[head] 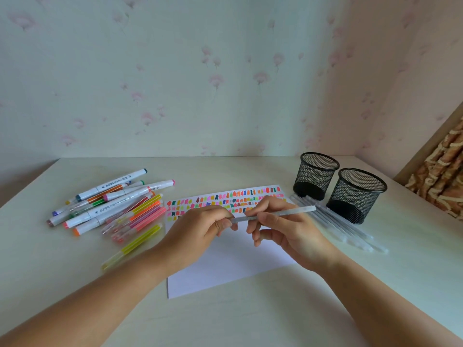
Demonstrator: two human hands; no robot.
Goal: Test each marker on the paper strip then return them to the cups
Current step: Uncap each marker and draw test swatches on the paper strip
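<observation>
At nine o'clock on the counter (250, 309) lay the coloured markers (110, 204). At centre, above the paper strip (225, 266), the left hand (198, 234) pinched one end of a pale marker (283, 213), perhaps its cap, while the right hand (283, 229) gripped the barrel. Uncapping seemed in hand; a stroke on paper came next. At two o'clock stood both empty cups (355, 194).

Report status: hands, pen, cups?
Left hand and right hand both gripping grey pen over paper. Both mesh cups empty. Nothing blocking.
</observation>
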